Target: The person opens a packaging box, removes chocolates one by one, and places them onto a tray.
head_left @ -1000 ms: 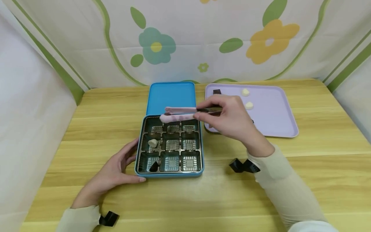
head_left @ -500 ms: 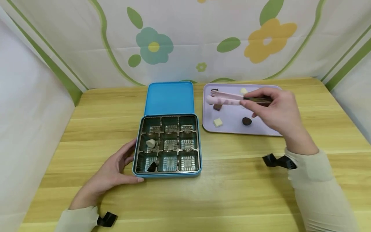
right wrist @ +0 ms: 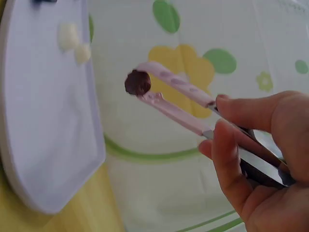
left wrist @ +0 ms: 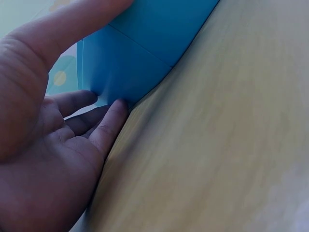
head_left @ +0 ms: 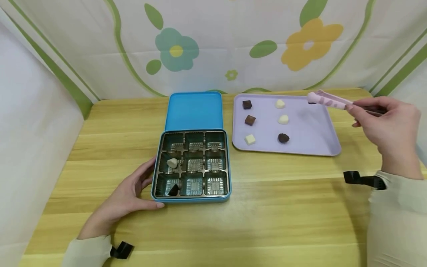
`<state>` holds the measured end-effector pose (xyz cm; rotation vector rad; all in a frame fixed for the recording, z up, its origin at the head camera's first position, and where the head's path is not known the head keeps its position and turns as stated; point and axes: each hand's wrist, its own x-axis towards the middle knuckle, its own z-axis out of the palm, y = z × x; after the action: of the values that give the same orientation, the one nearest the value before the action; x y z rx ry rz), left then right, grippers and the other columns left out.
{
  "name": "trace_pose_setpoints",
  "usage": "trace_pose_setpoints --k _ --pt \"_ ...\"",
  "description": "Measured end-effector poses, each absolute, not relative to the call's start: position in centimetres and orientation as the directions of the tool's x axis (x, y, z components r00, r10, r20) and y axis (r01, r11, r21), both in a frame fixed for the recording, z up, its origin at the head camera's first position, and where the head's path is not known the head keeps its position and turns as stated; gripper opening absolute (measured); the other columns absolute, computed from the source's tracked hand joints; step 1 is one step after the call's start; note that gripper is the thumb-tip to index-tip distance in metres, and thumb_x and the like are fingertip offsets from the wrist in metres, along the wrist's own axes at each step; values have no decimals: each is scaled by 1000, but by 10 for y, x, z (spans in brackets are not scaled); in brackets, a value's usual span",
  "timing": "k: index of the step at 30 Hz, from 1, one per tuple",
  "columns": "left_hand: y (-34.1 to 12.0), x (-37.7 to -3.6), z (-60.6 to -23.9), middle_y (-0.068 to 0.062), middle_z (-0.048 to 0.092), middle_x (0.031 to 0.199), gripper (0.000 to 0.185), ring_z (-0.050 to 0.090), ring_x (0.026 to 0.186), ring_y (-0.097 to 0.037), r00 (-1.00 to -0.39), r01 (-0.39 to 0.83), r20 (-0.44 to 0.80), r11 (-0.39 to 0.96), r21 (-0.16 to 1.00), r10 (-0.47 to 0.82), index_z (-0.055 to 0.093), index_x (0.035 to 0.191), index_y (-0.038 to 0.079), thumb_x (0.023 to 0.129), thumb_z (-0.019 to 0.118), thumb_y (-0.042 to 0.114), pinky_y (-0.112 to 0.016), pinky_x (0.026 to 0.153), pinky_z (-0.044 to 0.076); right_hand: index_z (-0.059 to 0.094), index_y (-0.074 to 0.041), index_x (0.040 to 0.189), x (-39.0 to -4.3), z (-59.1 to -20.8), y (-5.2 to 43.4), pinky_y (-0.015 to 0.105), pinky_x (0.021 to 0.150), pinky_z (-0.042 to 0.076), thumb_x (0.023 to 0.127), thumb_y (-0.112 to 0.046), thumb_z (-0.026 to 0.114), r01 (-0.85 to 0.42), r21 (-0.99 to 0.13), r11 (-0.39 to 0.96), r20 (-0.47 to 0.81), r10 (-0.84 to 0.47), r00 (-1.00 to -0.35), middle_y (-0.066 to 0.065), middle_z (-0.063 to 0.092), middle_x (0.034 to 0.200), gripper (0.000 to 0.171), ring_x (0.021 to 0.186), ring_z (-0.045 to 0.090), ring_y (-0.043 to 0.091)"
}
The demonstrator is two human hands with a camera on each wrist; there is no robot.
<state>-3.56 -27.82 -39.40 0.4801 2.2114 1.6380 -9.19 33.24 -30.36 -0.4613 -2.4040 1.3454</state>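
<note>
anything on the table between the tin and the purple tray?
Nothing: in the head view, only a bare strip of wooden table separates the tin from the tray. They sit side by side, not touching.

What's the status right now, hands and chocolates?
Left hand steadies blue tin. Right hand grips pink tongs, pinching dark round chocolate above lavender tray. Nothing in the way.
</note>
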Motion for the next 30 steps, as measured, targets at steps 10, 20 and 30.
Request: trace_pose_setpoints --k 10,20,30 --pt "-279 -34 -395 -20 28 176 121 42 147 7 -881 26 -109 277 961 460 25 173 18 76 94 -3 -8 114 42 72 -13 104 -115 -340 341 8 52 51 98 -33 77 224 -751 622 109 451 -886 -43 57 64 21 52 61 -14" --pt "-279 -37 -395 -19 31 174 123 42 148 3 -884 42 -94 278 960 459 27 172 18 73 96 -4 -8 116 40 72 -14 109 -120 -350 333 8 56 55 98 -31 77 250 -802 543 65 496 -866 -34 60 72 21 60 63 -13" --pt "-278 -36 -393 -22 26 176 122 43 146 5 -878 20 -109 264 964 466 24 173 17 75 94 -4 -8 115 41 70 -16 107 -118 -350 331 9 54 54 99 -34 75 274 -763 586 62 488 -871 -35 57 72 21 58 61 -13"
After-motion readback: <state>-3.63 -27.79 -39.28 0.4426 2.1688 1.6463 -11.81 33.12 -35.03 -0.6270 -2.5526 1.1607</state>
